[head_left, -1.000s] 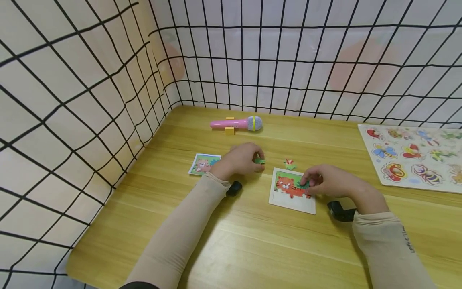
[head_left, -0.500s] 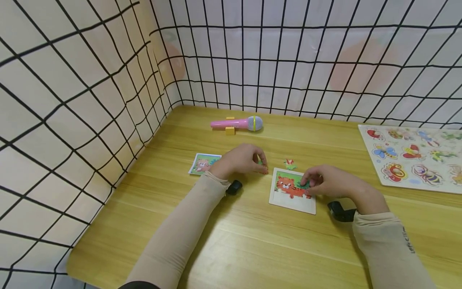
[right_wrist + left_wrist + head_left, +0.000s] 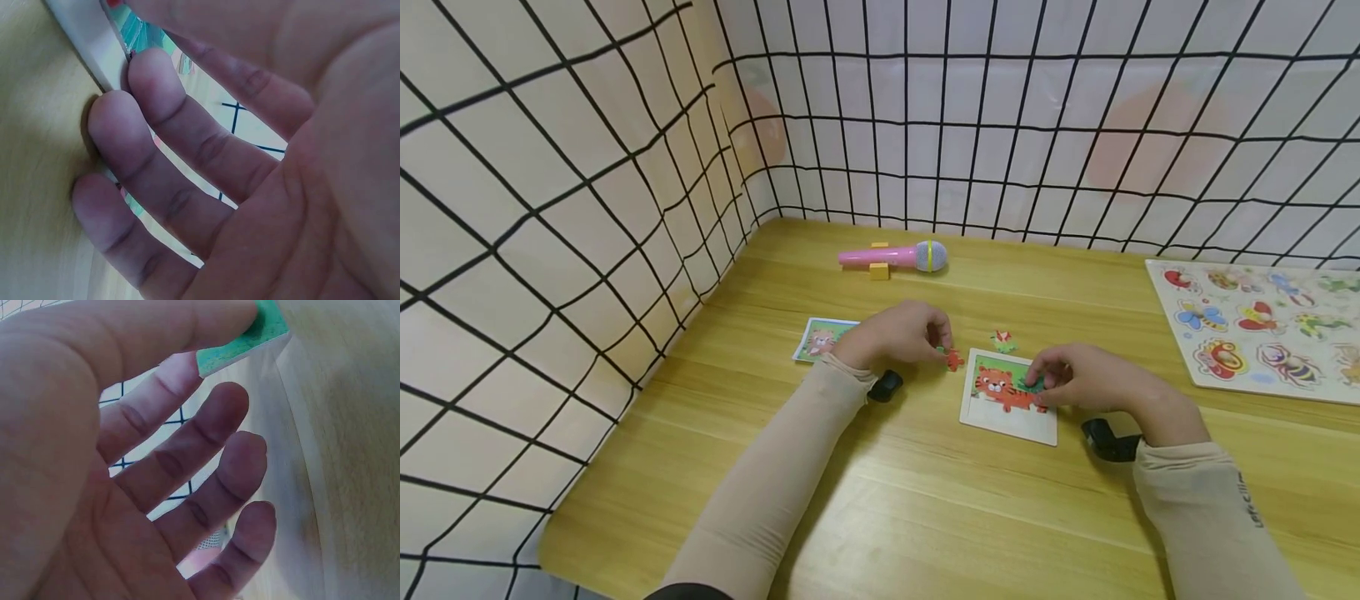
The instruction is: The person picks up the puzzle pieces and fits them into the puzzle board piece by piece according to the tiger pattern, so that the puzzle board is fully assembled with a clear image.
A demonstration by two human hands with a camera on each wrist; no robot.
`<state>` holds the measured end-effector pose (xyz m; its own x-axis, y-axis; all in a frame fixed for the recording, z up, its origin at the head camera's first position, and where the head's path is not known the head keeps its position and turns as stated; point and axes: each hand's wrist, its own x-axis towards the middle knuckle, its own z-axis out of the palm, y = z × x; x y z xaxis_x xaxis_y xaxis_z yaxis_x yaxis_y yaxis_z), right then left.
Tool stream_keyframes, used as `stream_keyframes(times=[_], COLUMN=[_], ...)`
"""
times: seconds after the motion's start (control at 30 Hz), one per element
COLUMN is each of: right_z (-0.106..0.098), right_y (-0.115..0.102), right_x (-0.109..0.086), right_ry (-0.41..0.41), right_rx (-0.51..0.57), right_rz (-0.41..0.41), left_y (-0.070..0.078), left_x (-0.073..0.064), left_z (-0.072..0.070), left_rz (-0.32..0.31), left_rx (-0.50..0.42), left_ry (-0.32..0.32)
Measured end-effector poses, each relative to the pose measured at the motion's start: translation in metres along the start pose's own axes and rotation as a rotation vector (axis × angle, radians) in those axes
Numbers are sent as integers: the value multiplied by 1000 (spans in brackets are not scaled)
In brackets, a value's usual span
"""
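Observation:
My left hand (image 3: 904,333) pinches a puzzle piece (image 3: 953,358), red and green, just left of the puzzle board (image 3: 1004,425). In the left wrist view the green part of this puzzle piece (image 3: 234,350) shows beneath the thumb; the other fingers are loosely bent. An orange tiger fills the board's upper part, above a bare white strip. At the board's right edge, my right hand (image 3: 1086,379) holds it, thumb and bent fingers over a dark green patch. In the right wrist view its fingertips lie against the board's pale edge (image 3: 94,44). A loose piece (image 3: 1002,341) lies behind the board.
A small tiger picture card (image 3: 820,340) lies partly behind my left wrist. Farther back, a pink toy microphone (image 3: 887,257) rests on a yellow stand (image 3: 878,272). At right is a large insect picture board (image 3: 1262,325). Black wire mesh (image 3: 925,133) borders the wooden table.
The piece in my left fingers has been turned and lowered, so its red part now shows where green did before. My right hand has stayed at the board's edge.

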<state>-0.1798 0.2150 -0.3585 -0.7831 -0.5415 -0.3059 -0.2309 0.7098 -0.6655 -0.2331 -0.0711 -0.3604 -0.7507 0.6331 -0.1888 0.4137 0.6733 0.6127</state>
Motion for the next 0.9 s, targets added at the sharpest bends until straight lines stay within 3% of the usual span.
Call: stream_keyframes(times=[0.3,0.4,0.53,0.9], right_z=[0,0,0,-2], right_y=[1,1,1,3], right_x=[0,-1,-1,-1], right_ry=[-2,-4,-8,-18], right_rx=[7,8,10,4], right_rz=[-3,1,-5,-14], left_y=[-1,1,8,28], left_x=[2,2,2,7], left_z=[1,1,1,19], left_rz=[60,89,117,220], left_rx=[-40,-59,-112,-147], left_ry=[-95,-95,-96,-231])
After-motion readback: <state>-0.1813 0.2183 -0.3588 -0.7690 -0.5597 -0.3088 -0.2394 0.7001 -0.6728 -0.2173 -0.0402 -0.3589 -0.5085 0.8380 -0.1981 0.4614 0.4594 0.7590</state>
